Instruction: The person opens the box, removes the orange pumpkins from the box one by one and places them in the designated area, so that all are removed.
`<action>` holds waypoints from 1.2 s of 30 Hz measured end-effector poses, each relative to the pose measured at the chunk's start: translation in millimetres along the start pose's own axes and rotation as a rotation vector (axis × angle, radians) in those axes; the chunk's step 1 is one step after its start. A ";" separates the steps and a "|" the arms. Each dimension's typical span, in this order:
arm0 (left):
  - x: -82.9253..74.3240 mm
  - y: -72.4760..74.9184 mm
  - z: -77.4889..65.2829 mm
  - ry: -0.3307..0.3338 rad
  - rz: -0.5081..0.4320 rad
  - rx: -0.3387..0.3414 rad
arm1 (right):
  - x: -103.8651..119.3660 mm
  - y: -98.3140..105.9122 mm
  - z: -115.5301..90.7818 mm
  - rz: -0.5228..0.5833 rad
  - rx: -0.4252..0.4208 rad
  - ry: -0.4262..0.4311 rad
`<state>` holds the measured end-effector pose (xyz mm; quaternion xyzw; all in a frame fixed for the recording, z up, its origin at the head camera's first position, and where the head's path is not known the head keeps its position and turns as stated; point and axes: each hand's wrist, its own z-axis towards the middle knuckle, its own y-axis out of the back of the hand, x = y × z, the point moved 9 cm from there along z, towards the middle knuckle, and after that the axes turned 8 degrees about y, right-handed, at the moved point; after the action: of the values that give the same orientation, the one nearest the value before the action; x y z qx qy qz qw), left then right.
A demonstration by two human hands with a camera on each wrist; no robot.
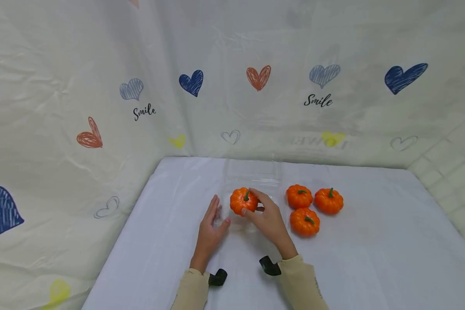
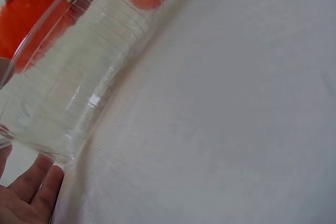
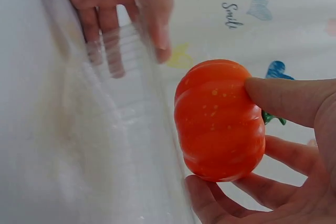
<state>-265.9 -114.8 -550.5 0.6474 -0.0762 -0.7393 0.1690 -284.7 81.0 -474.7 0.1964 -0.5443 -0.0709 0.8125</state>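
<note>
My right hand (image 1: 269,217) grips a small orange toy pumpkin (image 1: 242,201) with a green stem, thumb on one side and fingers on the other. In the right wrist view, the pumpkin (image 3: 218,121) is just above the rim of a clear plastic box (image 3: 134,129). My left hand (image 1: 211,237) rests against the box's left side, its fingers fairly straight and the thumb spread apart. From the left wrist view, the left fingers (image 2: 44,187) lie by a corner of the ribbed box (image 2: 79,87). The box's transparent walls are hard to make out in the head view.
Three more orange pumpkins, one at the back left (image 1: 299,196), one at the right (image 1: 328,200) and one in front (image 1: 305,222), sit right of the box. A white cloth covers the table (image 1: 372,258). Behind it hangs a curtain (image 1: 286,38) printed with hearts.
</note>
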 end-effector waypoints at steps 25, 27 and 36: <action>-2.0 0.7 -3.2 -0.012 -0.020 -0.005 | -9.3 127.6 -30.5 -0.033 -0.187 -0.163; -2.8 0.8 -3.0 -0.011 -0.022 -0.003 | -12.6 136.9 -34.9 -0.041 -0.194 -0.196; -4.8 0.0 -3.4 -0.012 -0.011 0.001 | -31.0 176.0 -52.4 -0.106 -0.260 -0.244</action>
<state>-262.0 -112.8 -546.5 0.6435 -0.0740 -0.7439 0.1644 -266.6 264.5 -448.8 0.1078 -0.6139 -0.2066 0.7542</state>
